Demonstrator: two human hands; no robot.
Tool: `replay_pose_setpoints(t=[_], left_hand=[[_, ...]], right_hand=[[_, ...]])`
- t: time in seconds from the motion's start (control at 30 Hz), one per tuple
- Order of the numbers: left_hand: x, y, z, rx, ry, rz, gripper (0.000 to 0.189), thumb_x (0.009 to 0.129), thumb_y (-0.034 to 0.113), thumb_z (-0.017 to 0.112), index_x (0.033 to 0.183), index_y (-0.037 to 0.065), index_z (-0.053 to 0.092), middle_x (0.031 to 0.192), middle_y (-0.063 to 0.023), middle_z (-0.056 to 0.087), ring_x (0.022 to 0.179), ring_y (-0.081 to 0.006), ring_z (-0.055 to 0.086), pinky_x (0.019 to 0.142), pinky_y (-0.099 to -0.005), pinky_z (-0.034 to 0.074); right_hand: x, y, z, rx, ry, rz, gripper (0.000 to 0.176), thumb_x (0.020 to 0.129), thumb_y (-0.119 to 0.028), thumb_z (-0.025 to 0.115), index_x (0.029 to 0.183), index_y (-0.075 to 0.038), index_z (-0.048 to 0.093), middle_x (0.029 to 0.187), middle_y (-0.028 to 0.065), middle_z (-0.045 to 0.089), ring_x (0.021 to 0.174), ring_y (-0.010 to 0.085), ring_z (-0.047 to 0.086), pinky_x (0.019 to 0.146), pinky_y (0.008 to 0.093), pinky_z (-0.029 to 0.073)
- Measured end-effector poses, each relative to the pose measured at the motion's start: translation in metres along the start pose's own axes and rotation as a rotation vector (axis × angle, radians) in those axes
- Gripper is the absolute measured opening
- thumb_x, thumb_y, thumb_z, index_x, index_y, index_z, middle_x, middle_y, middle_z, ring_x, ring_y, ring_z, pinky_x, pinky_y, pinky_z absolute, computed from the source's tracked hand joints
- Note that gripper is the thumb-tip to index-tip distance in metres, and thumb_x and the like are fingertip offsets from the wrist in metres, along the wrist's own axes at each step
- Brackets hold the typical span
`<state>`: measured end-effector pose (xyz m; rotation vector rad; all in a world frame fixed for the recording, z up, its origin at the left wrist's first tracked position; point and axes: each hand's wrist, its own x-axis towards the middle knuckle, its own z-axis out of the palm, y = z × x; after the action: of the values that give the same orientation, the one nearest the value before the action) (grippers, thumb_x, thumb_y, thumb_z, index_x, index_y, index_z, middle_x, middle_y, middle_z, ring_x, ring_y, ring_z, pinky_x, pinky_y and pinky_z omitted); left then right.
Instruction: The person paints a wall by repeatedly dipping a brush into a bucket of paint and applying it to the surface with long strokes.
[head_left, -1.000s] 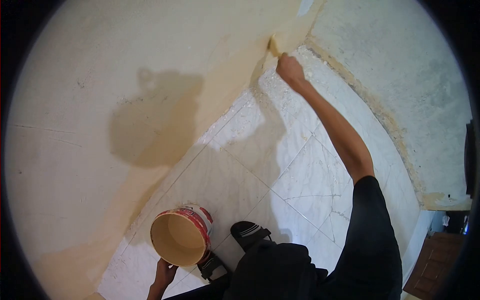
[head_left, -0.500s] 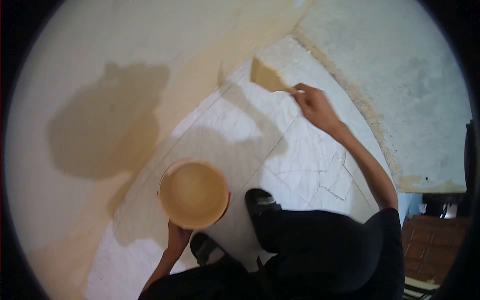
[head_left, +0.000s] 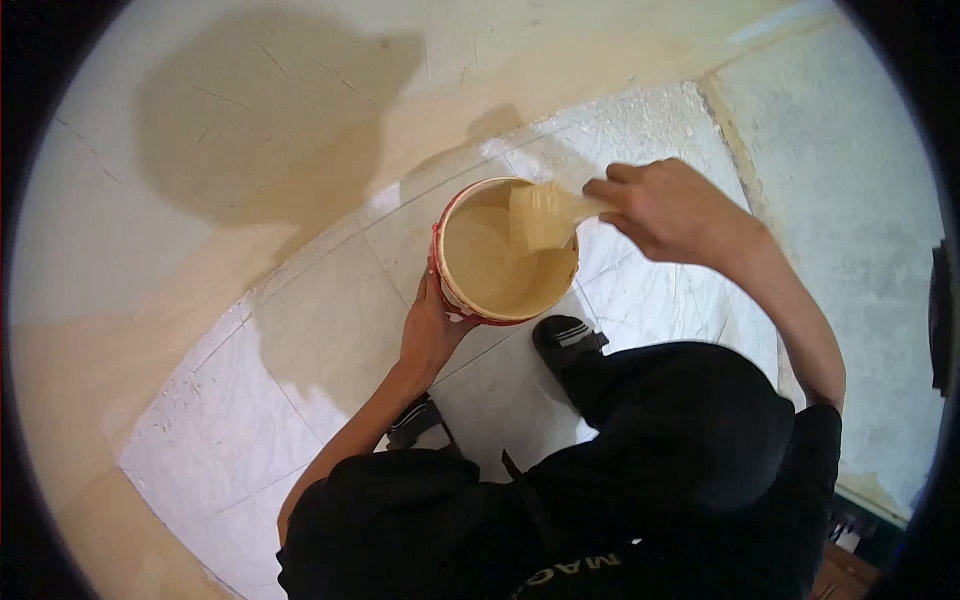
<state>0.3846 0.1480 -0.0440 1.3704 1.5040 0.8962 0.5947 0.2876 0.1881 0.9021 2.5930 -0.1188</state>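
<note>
My left hand [head_left: 432, 328] grips a paint bucket [head_left: 545, 290] from below and at its near left side. The bucket is red outside, smeared with cream paint, and tilted so that its coated inside shows. Cream paint [head_left: 485, 260] lies in it. Closed around the handle of a wide paintbrush [head_left: 540, 218] is my right hand [head_left: 665, 210], at the bucket's right side. The brush head, covered in the same paint, overlaps the bucket's opening and right rim. Part of the left hand's fingers is hidden behind the bucket.
A wall [head_left: 300, 110] with a cream-painted lower band rises at the left and top. Another grey-green wall [head_left: 850, 200] stands at the right, meeting it in a corner. Pale marble-look floor tiles [head_left: 240, 430] lie below, with my sandalled feet [head_left: 568, 335] on them.
My right hand has brought the paintbrush down from near the wall's foot to the bucket. My left hand has raised the bucket up and to the right in view, tilting it.
</note>
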Motion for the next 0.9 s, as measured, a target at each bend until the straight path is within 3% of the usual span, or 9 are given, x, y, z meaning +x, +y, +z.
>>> replay_pose_setpoints(t=[0.03,0.27,0.37,0.43,0.5,0.6,0.67,0.73,0.9], left_hand=[[0.002,0.001,-0.001,0.196,0.057,0.082,0.089,0.062,0.018,0.083,0.134,0.004,0.032,0.118,-0.0145,0.05,0.085,-0.0275,0.064,0.069,-0.0381,0.055],[0.036,0.04,0.043,0.424,0.017,-0.013,0.085,0.062,0.03,0.082,0.129,0.004,0.038,0.124,-0.0144,0.042,0.083,-0.0285,0.064,0.063,-0.0397,0.055],[0.038,0.045,0.047,0.369,0.086,-0.036,0.085,0.063,0.034,0.081,0.129,0.005,0.037,0.123,-0.0154,0.043,0.083,-0.031,0.063,0.064,-0.0415,0.055],[0.041,0.038,0.04,0.448,-0.035,-0.045,0.092,0.063,0.037,0.081,0.134,0.006,0.03,0.124,-0.0165,0.042,0.086,-0.0339,0.062,0.067,-0.044,0.054],[0.039,0.042,0.029,0.462,0.019,-0.111,0.094,0.063,0.038,0.08,0.135,0.007,0.028,0.125,-0.017,0.042,0.088,-0.035,0.061,0.07,-0.0444,0.054],[0.04,0.037,0.037,0.398,0.029,-0.151,0.097,0.063,0.037,0.08,0.138,0.009,0.025,0.129,-0.0179,0.042,0.096,-0.0381,0.058,0.077,-0.0429,0.053],[0.037,0.024,0.042,0.238,0.067,0.086,0.103,0.063,0.028,0.082,0.142,0.01,0.018,0.132,-0.0185,0.041,0.107,-0.0379,0.055,0.084,-0.0428,0.052],[0.037,0.021,0.045,0.063,0.033,0.016,0.107,0.063,0.023,0.083,0.144,0.011,0.013,0.134,-0.0189,0.041,0.112,-0.0369,0.052,0.088,-0.043,0.05],[0.026,0.027,0.062,-0.257,-0.037,-0.044,0.114,0.064,0.015,0.082,0.146,0.014,0.003,0.137,-0.0212,0.039,0.119,-0.0359,0.048,0.097,-0.0424,0.047]], right_hand=[[0.008,-0.003,0.005,-0.044,0.004,-0.046,0.023,0.083,-0.011,0.06,0.104,-0.001,0.059,0.081,0.0124,0.06,0.068,0.0277,0.062,0.06,0.0366,0.049],[0.016,0.034,0.059,-0.131,0.034,-0.277,0.023,0.07,-0.002,0.06,0.093,-0.002,0.062,0.08,0.0123,0.061,0.071,0.0278,0.063,0.059,0.0364,0.05],[0.018,0.052,0.06,-0.127,-0.088,-0.319,0.02,0.069,-0.002,0.061,0.088,-0.002,0.063,0.08,0.0118,0.061,0.07,0.0278,0.063,0.059,0.0363,0.05],[0.023,0.064,0.074,-0.089,-0.029,-0.326,0.022,0.068,-0.001,0.06,0.09,-0.002,0.062,0.079,0.0128,0.06,0.069,0.0284,0.063,0.058,0.0372,0.05],[0.029,0.076,0.078,-0.104,-0.029,-0.352,0.025,0.068,0.0,0.059,0.093,-0.001,0.062,0.079,0.0143,0.059,0.069,0.0293,0.062,0.058,0.0382,0.05],[0.028,0.089,0.068,-0.036,0.005,-0.404,0.027,0.072,-0.001,0.059,0.098,-0.001,0.062,0.079,0.0148,0.059,0.069,0.0302,0.062,0.059,0.0383,0.051],[0.023,0.088,0.061,-0.013,-0.012,-0.446,0.024,0.07,0.001,0.059,0.094,0.0,0.062,0.081,0.0162,0.059,0.07,0.0305,0.063,0.061,0.038,0.051],[0.025,0.093,0.052,-0.003,-0.044,-0.468,0.022,0.068,0.003,0.06,0.09,0.002,0.062,0.084,0.0176,0.06,0.071,0.0307,0.063,0.062,0.0378,0.052],[0.025,0.1,0.041,0.008,-0.046,-0.478,0.028,0.076,0.001,0.056,0.103,0.001,0.061,0.086,0.0165,0.061,0.072,0.0299,0.063,0.064,0.0381,0.052]])
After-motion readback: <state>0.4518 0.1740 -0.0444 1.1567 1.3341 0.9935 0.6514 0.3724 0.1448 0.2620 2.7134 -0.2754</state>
